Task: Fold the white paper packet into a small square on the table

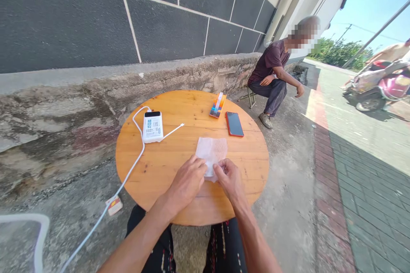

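A thin, whitish, see-through sheet with a faint texture lies on the wooden table in front of me; whether it is tissue or plastic wrap I cannot tell. Its lower part looks folded over a whiter layer. My left hand has its fingers bent together on the sheet's lower left edge. At the lower right edge, my right hand pinches the sheet between thumb and fingers. Just beyond the sheet, a phone with a red edge lies face up. An orange and blue box with a pale strip on top sits behind it.
The round wooden table holds a white power bank with a white cable running off to the lower left. A small box lies on the ground. A seated person is beyond the table; a scooter stands right.
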Demonstrator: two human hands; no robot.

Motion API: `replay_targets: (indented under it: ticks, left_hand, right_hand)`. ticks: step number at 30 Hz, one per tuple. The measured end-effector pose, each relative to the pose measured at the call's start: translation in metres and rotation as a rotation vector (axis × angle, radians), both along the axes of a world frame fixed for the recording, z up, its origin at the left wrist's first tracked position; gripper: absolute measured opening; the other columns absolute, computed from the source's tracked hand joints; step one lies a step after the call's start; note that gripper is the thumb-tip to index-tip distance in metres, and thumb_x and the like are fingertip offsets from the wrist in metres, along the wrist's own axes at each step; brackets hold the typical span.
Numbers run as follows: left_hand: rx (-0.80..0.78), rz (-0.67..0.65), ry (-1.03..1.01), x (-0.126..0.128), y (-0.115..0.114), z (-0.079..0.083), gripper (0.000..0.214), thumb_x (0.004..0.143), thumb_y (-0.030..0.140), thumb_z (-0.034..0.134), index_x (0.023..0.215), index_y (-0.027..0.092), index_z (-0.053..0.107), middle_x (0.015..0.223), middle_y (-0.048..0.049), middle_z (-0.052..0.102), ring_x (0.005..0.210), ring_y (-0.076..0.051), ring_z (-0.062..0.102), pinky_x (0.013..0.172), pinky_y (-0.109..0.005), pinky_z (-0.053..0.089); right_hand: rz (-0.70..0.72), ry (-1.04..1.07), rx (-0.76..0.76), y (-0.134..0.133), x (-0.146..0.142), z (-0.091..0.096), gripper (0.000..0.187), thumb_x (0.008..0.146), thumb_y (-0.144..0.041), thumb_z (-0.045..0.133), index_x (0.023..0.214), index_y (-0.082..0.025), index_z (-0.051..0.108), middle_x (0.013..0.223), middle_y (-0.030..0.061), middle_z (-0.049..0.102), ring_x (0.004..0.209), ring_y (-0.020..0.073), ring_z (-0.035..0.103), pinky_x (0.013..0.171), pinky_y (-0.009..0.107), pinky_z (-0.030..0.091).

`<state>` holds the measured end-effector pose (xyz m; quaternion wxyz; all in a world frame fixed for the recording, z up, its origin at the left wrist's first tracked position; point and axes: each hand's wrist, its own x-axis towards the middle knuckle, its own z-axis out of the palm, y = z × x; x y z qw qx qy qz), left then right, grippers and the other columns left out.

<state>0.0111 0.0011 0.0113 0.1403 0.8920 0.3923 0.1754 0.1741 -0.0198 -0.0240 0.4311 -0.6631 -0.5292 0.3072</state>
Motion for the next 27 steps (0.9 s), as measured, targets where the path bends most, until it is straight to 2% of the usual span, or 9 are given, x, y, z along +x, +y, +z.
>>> replay_targets:
  ticks: [4, 7, 10, 12, 15, 21, 24, 27]
  left_hand:
    - [0.002, 0.001, -0.007, -0.001, 0.0, 0.0, 0.024, 0.076, -0.001, 0.045, 0.083, 0.018, 0.059, 0.101, -0.0044, 0.06, 0.102, -0.02, 0.048, 0.091, -0.036, 0.045]
    - [0.003, -0.001, 0.003, -0.001, 0.001, 0.0, 0.024, 0.077, -0.001, 0.045, 0.082, 0.017, 0.061, 0.1, -0.0055, 0.061, 0.1, -0.021, 0.049, 0.09, -0.036, 0.046]
    - [-0.002, -0.009, -0.021, -0.002, 0.001, 0.001, 0.026, 0.079, 0.0, 0.045, 0.087, 0.016, 0.063, 0.101, -0.0056, 0.062, 0.1, -0.021, 0.049, 0.091, -0.035, 0.046]
    - [-0.006, -0.017, -0.059, -0.004, 0.001, 0.001, 0.025, 0.082, 0.002, 0.045, 0.089, 0.016, 0.064, 0.102, -0.0051, 0.062, 0.1, -0.02, 0.049, 0.092, -0.034, 0.046]
    - [-0.012, -0.023, -0.117, -0.006, 0.002, -0.002, 0.023, 0.084, 0.005, 0.047, 0.09, 0.016, 0.065, 0.103, -0.0054, 0.063, 0.102, -0.02, 0.05, 0.093, -0.033, 0.046]
    - [0.019, -0.014, -0.19, -0.008, 0.001, -0.012, 0.03, 0.081, 0.0, 0.046, 0.097, 0.017, 0.065, 0.108, -0.0057, 0.062, 0.105, -0.02, 0.049, 0.094, -0.033, 0.046]
    - [0.041, -0.005, -0.184, -0.007, 0.001, -0.014, 0.033, 0.079, -0.002, 0.045, 0.098, 0.017, 0.065, 0.111, -0.0061, 0.06, 0.107, -0.021, 0.049, 0.095, -0.035, 0.046]
    - [0.046, -0.007, -0.175, -0.007, 0.001, -0.015, 0.036, 0.078, -0.002, 0.045, 0.098, 0.019, 0.065, 0.112, -0.0058, 0.059, 0.106, -0.021, 0.05, 0.093, -0.036, 0.047]
  right_hand:
    - [0.056, 0.095, 0.009, -0.002, -0.003, 0.002, 0.029, 0.082, -0.048, 0.054, 0.08, -0.019, 0.057, 0.057, -0.0014, 0.057, 0.051, 0.014, 0.053, 0.047, 0.023, 0.04]
    - [0.05, 0.084, 0.04, -0.004, -0.006, 0.003, 0.03, 0.083, -0.047, 0.053, 0.083, -0.018, 0.059, 0.056, -0.0024, 0.054, 0.049, 0.0126, 0.05, 0.046, 0.023, 0.037]
    - [0.049, -0.043, 0.1, -0.008, -0.012, 0.005, 0.028, 0.086, -0.042, 0.052, 0.091, -0.016, 0.061, 0.059, -0.0018, 0.054, 0.052, 0.0128, 0.049, 0.049, 0.023, 0.038]
    - [0.081, -0.177, 0.175, -0.013, -0.017, 0.008, 0.025, 0.087, -0.036, 0.05, 0.096, -0.016, 0.062, 0.069, 0.0016, 0.059, 0.057, 0.0135, 0.051, 0.056, 0.025, 0.041]
    - [0.19, -0.35, 0.264, -0.017, -0.02, 0.013, 0.022, 0.088, -0.027, 0.047, 0.102, -0.017, 0.061, 0.086, 0.0058, 0.061, 0.069, 0.0153, 0.055, 0.066, 0.027, 0.044]
    - [0.364, -0.491, 0.317, -0.012, -0.012, 0.015, 0.022, 0.085, -0.015, 0.046, 0.104, -0.019, 0.057, 0.094, 0.0068, 0.061, 0.083, 0.0184, 0.058, 0.074, 0.029, 0.045]
    - [0.409, -0.51, 0.337, -0.008, -0.006, 0.012, 0.034, 0.083, -0.012, 0.045, 0.115, -0.016, 0.053, 0.094, 0.0077, 0.061, 0.083, 0.0195, 0.058, 0.075, 0.031, 0.046]
    - [0.422, -0.489, 0.329, -0.009, -0.002, 0.008, 0.058, 0.079, -0.012, 0.048, 0.136, -0.013, 0.036, 0.098, 0.0088, 0.061, 0.08, 0.0193, 0.057, 0.077, 0.034, 0.048]
